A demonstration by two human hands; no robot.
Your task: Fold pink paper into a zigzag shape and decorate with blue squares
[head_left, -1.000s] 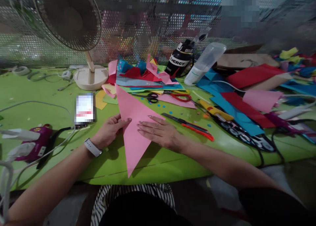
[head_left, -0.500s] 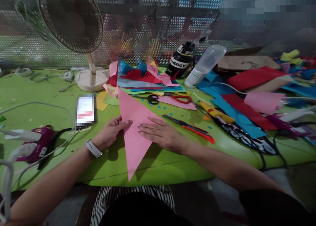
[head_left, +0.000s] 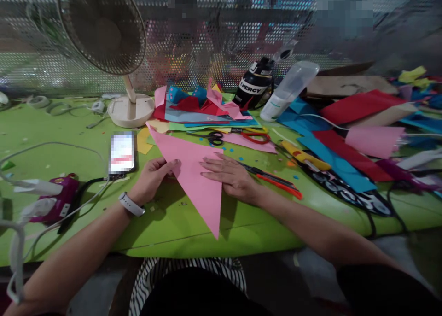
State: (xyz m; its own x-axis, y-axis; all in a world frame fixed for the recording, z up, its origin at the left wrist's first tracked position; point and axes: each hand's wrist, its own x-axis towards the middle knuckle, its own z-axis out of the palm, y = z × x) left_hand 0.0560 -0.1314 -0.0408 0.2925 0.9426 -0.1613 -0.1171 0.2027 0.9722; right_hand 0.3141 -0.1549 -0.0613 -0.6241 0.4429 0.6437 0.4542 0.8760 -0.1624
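Utility knife [head_left: 277,181] as obstacle beside right hand [head_left: 238,178]

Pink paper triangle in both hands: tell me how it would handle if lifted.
The pink paper triangle is probably light, being thin sheet. It seems fairly stiff: its lower tip juts out straight, without visible sag. That narrow tip would likely bend easily if pushed.

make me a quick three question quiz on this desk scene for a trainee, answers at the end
1. True or false: the left hand has its thumb on top of the pink triangular paper.
2. Which of these lies nearest the right hand? A) phone; B) red-and-black cutter; C) fan.
3. Fill the gap: the white band is worn on the ____ wrist.

Key: 1. True; 2. B; 3. left.
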